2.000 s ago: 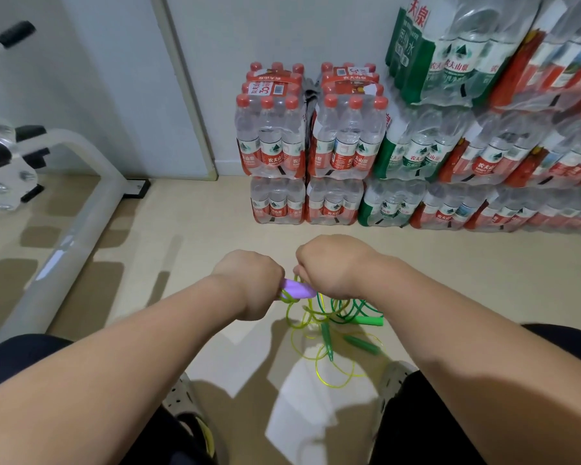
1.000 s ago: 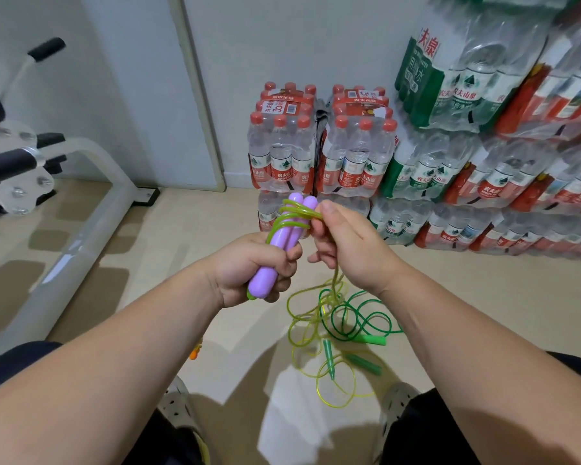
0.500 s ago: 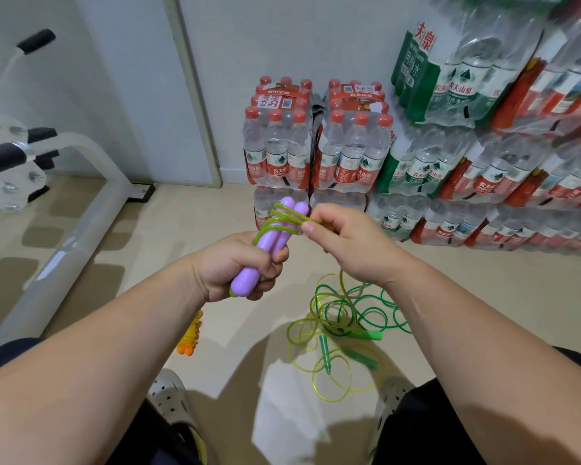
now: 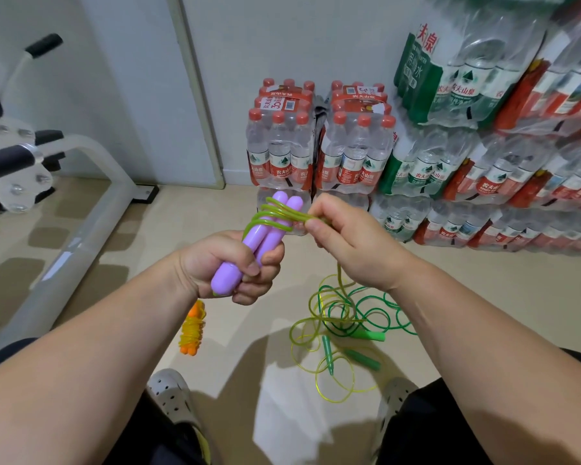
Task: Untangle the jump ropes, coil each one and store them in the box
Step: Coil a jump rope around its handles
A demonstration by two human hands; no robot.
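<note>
The right hand pinches several strands of yellow-green cord between thumb and forefinger, the fingertips pressed together on it and the other fingers curled loosely below. The strands run taut to the left and loop round the upper part of two purple handles. The left hand grips these handles side by side, its fingers wrapped tightly round their lower half. The handles are tilted, their rounded tops pointing up and away to the right and their lower ends down to the left, towards the person. From the right hand the cord drops to the floor, where its slack lies in loose loops tangled with a green jump rope, whose green handles lie among the loops. An orange jump rope, coiled into a tight bundle, lies on the floor under the left wrist. Two pale shoes show at the bottom. Against the wall, shrink-wrapped packs each hold rows of water bottles and are stacked several high. A white exercise frame stands at the left.
</note>
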